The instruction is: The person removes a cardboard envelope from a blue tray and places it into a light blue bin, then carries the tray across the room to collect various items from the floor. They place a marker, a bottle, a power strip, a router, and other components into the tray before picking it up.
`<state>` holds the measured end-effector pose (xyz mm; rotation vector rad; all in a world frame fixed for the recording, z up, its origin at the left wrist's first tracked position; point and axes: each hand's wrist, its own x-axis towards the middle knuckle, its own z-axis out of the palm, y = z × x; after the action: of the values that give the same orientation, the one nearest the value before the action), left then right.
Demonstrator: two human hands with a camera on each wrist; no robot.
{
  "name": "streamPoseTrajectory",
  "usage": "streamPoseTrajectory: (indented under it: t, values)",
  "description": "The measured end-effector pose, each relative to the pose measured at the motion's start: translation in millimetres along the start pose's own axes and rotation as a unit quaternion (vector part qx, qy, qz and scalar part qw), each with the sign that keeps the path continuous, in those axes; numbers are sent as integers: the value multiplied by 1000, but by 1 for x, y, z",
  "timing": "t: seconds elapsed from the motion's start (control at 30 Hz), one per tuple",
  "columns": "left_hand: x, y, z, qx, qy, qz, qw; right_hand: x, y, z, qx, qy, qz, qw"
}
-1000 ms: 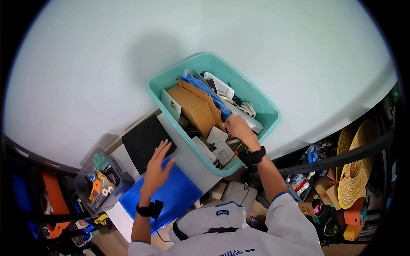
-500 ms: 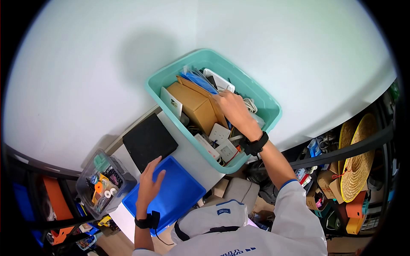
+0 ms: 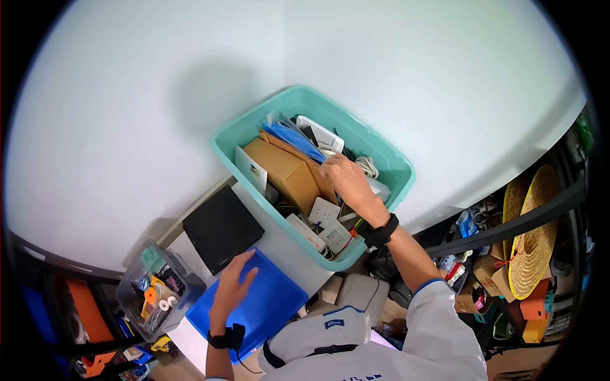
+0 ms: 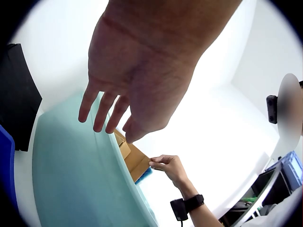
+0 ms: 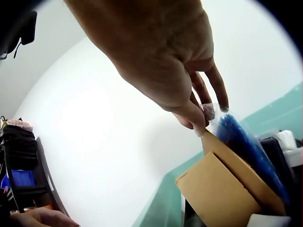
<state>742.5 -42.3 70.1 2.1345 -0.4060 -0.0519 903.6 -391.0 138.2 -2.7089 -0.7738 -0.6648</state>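
Observation:
My right hand (image 3: 349,183) reaches into the teal tub (image 3: 219,151). Its thumb and fingers pinch the top corner of a thin cardboard flap (image 5: 239,165), where the edge of a clear plastic bag with blue contents (image 5: 246,146) lies against it. A brown cardboard box (image 3: 283,170) stands beside the flap. White sockets (image 3: 324,212), a white box (image 3: 305,232) and coiled white cable (image 3: 366,167) lie around them. Over the blue tray (image 3: 273,292), outside the tub, my left hand (image 3: 232,289) hovers with relaxed fingers, holding nothing.
A flat black case (image 3: 222,227) lies on the white table left of the tub. Farther left stands a clear bin (image 3: 152,289) of small items. White walls rise behind the tub. Shelving with straw hats (image 3: 534,247) stands at the right.
My right hand has moved from low beside the sockets up to the flap's corner and pinches it there. The left hand has drawn back slightly over the blue tray.

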Motion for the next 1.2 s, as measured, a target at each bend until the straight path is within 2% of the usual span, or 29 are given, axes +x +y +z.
streamPoseTrajectory:
  t: [0.33, 0.47, 0.53, 0.57, 0.63, 0.77, 0.83, 0.87, 0.93, 1.0, 1.07, 1.13, 1.17, 1.2]
  values:
    - [-5, 1, 4, -7, -16, -6, 1000, 0, 4, 7, 8, -21, 15, 1000]
    - [-23, -6, 3, 15, -15, -14, 1000, -2, -2, 2, -1, -7, 2, 1000]
    - [-37, -11, 1, 9, -11, -60, 998, -5, 4, 6, 17, 29, -11, 999]
    - [-46, -15, -1, 15, -13, -58, 998, -8, 5, 6, 19, 34, -7, 999]
    - [-62, -27, -1, 8, 21, -69, 997, -6, 5, -2, 43, 6, -7, 999]
    - [-99, -54, 0, 15, 36, -105, 994, -7, -1, -4, 32, -27, -8, 999]
    - [-122, -65, 2, 29, 72, -163, 984, -10, -22, -20, -48, 39, -30, 998]
    - [-134, -80, 5, 25, 74, -176, 981, -15, -35, -29, -40, 28, -37, 998]
    - [-172, -113, 11, 69, 140, -202, 967, -24, -71, -50, 22, 57, -31, 998]
    - [-200, -116, 9, 111, 148, -249, 951, -43, -103, -55, 142, 7, -59, 988]
    - [-238, -144, 18, 207, 204, -300, 908, -67, -132, -54, 191, -63, -109, 974]
    - [-264, -139, 23, 195, 233, -405, 862, -95, -156, -38, 315, -172, -95, 928]
    - [-284, -154, 31, 202, 249, -428, 845, -104, -164, -27, 327, -185, -108, 921]
    - [-296, -155, 35, 192, 257, -474, 820, -113, -170, -12, 340, -267, -65, 899]
